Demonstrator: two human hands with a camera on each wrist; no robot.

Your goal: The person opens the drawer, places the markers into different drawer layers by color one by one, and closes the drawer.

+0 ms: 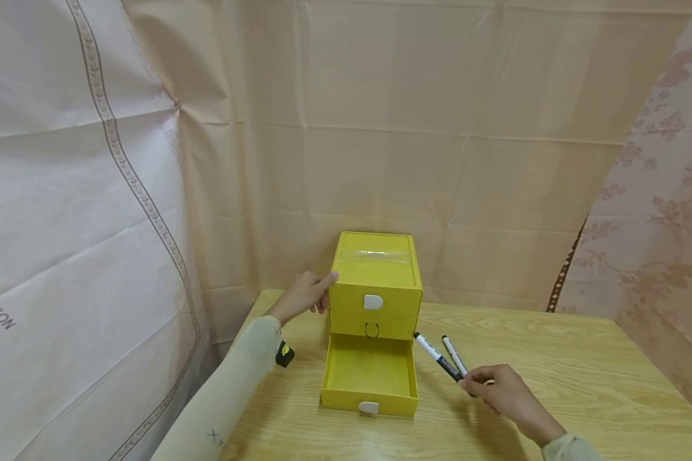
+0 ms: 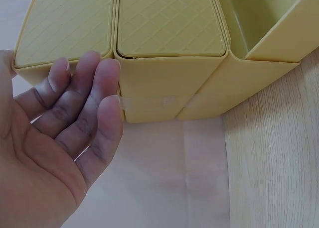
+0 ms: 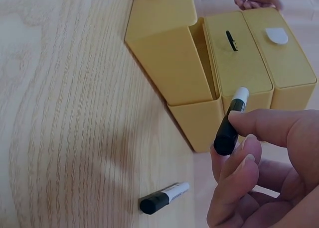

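Note:
A yellow drawer unit (image 1: 375,266) stands on the table, its bottom drawer (image 1: 369,402) pulled out and bare inside. At the unit's left side is my left hand (image 1: 302,296), the thumb on the top edge; in the left wrist view its loosely bent fingers (image 2: 79,103) lie by the side wall. My right hand (image 1: 510,394) pinches a black-and-white marker (image 3: 232,123) between thumb and fingers, right of the open drawer. A second marker (image 3: 164,198) lies on the wood close by, apart from the fingers.
A black-and-yellow object (image 1: 285,354), perhaps a tape measure, shows beside the left cuff. The middle drawer has a dark loop pull (image 1: 371,330), the top one a white tab (image 1: 373,301). Beige cloth (image 1: 380,128) hangs behind the wooden table (image 1: 553,358).

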